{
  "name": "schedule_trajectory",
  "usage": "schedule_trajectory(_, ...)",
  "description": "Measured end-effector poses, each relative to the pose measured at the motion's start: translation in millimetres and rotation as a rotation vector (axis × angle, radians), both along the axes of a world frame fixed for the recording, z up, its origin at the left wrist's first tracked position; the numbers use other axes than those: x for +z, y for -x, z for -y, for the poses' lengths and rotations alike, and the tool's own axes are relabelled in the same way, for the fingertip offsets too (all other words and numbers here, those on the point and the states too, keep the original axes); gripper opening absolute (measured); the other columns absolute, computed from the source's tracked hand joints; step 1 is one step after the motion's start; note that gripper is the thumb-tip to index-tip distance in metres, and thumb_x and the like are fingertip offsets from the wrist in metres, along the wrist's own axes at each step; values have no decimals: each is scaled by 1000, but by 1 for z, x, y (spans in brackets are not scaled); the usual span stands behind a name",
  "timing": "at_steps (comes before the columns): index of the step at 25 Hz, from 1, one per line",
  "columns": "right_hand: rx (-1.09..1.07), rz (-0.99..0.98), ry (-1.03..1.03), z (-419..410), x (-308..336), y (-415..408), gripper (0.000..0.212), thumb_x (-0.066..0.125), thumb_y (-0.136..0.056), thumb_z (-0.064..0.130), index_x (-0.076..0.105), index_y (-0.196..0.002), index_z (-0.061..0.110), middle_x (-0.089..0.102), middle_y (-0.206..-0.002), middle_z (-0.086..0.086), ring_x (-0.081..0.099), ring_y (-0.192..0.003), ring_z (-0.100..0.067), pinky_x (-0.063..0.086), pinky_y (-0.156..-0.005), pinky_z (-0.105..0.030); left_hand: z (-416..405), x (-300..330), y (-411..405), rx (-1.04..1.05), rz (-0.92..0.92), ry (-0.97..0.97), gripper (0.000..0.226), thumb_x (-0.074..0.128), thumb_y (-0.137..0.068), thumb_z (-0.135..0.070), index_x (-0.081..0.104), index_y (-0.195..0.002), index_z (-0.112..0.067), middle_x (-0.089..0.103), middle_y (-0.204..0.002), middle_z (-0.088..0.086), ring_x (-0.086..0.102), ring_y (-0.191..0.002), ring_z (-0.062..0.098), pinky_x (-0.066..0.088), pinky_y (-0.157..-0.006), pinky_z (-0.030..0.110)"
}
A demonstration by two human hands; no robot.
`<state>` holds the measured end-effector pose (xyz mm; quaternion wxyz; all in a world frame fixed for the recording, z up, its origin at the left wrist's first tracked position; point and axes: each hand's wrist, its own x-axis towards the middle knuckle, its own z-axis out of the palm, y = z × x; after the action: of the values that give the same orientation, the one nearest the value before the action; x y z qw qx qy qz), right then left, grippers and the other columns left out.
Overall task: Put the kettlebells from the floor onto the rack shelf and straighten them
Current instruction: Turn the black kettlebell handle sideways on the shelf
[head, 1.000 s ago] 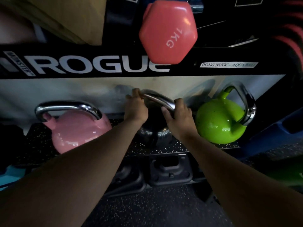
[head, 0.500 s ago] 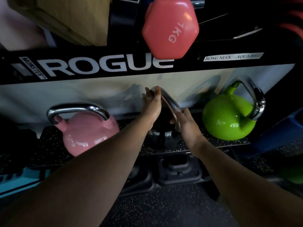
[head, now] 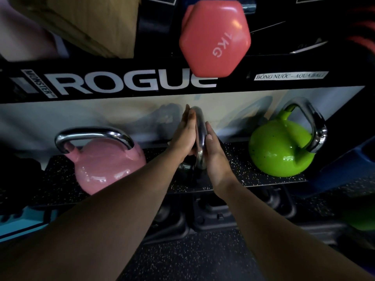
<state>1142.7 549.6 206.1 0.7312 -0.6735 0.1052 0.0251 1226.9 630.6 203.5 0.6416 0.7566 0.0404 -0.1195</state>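
Observation:
Three kettlebells stand on the speckled black rack shelf [head: 239,175]. A pink kettlebell [head: 109,167] is at the left and a green kettlebell [head: 282,149] at the right. Between them sits a black kettlebell [head: 185,172] with a chrome handle turned edge-on toward me. My left hand [head: 185,134] lies flat against the handle's left side. Pressed on its right side is my right hand [head: 215,151]. Both have their fingers straight, and the handle is sandwiched between the palms. My arms hide most of the black body.
A black beam lettered ROGUE [head: 129,84] crosses above the shelf. A pink 1 kg dumbbell [head: 215,37] sticks out over it. A wooden box [head: 87,23] sits top left. Black moulded blocks [head: 213,216] lie under the shelf on speckled floor [head: 192,256].
The black kettlebell's handle has turned from crosswise to edge-on. My hands went from gripping its ends to pressing flat on its two sides.

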Motion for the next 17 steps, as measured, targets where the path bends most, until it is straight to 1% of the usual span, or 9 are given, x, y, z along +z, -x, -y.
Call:
schedule_trajectory(2, -8, 6, 42, -3, -4, -2, 45, 23, -104, 43, 28, -149, 45, 63, -120, 9, 63, -92, 2, 46, -89, -26, 2, 0, -2, 23, 19, 3, 56, 23, -97, -63, 22, -151, -44, 43, -153, 9, 44, -137, 34, 31, -114, 57)
schedule_trajectory(3, -5, 4, 44, -6, -5, -1, 45, 22, -105, 43, 27, -149, 45, 62, -124, 6, 63, -91, 3, 47, -84, -21, 1, 1, -3, 30, 36, 10, 55, 24, -98, -61, 21, -151, -44, 40, -156, 5, 40, -140, 29, 28, -117, 54)
schedule_trajectory(5, -5, 6, 24, -8, -5, 1, 44, 22, -105, 43, 27, -148, 46, 55, -136, 7, 60, -103, 5, 47, -79, -12, -1, 1, -4, 40, 66, 27, 53, 27, -101, -55, 25, -151, -40, 36, -158, 1, 34, -144, 24, 24, -119, 50)
schedule_trajectory(6, -14, 7, 22, -8, -3, 1, 44, 22, -105, 43, 28, -149, 46, 53, -141, 6, 58, -111, -1, 47, -79, -11, -1, 0, -5, 46, 79, 38, 52, 28, -102, -52, 27, -152, -37, 36, -158, 1, 34, -144, 23, 24, -119, 49)
schedule_trajectory(8, -27, 7, 5, -9, -1, 1, 44, 22, -105, 43, 28, -149, 45, 49, -145, 5, 53, -123, -12, 47, -81, -12, 0, 0, -4, 51, 94, 53, 50, 30, -104, -47, 30, -151, -31, 37, -157, 2, 35, -143, 21, 25, -119, 46)
schedule_trajectory(11, -14, 6, -6, -8, -2, 2, 44, 22, -105, 45, 26, -149, 46, 47, -147, 7, 52, -127, -13, 48, -87, -18, -1, -1, -6, 42, 82, 27, 50, 28, -103, -49, 35, -149, -28, 44, -152, 5, 40, -140, 22, 28, -118, 47)
schedule_trajectory(13, -2, 20, 28, -7, -4, 2, 45, 22, -104, 47, 26, -149, 46, 47, -146, 9, 53, -122, 0, 47, -84, -12, -2, -5, -7, 35, 53, 1, 54, 26, -102, -55, 38, -147, -28, 49, -148, 7, 44, -137, 24, 29, -117, 49)
schedule_trajectory(15, -1, 34, 38, -6, -6, 2, 45, 24, -104, 47, 27, -149, 44, 47, -145, 12, 50, -108, 22, 44, -76, -2, -1, -7, -6, 38, 30, -8, 56, 24, -100, -58, 38, -146, -30, 51, -146, 8, 46, -135, 26, 29, -116, 51)
schedule_trajectory(17, 5, 45, 41, -3, -7, 2, 46, 25, -103, 50, 28, -149, 45, 46, -143, 14, 48, -105, 27, 44, -76, 0, 0, -6, -4, 49, 53, 10, 53, 23, -100, -58, 35, -146, -35, 48, -149, 7, 43, -137, 28, 26, -116, 54)
